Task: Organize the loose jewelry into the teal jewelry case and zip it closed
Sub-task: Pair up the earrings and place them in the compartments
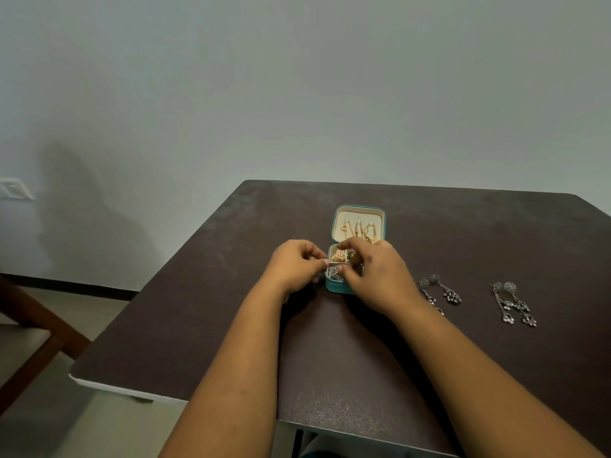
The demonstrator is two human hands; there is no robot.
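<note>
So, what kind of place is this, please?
Probably a room in a home: a dark table against a plain wall, a wall switch, and a wooden chair beside it.

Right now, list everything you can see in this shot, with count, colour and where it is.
Jewelry case: one, teal with cream lining, open, middle of table.
Gold jewelry: several pieces, hung in the lid and lying in the base.
Silver earrings: two pairs, dark silver, loose on table right of case; second pair farther right.
Table: one, dark brown.
Chair: one, brown wood, far left, partly seen.
Wall switch: one, white, left wall.
Left hand: fingers curled at case's left edge.
Right hand: over the base, fingers curled in the compartments.
</note>
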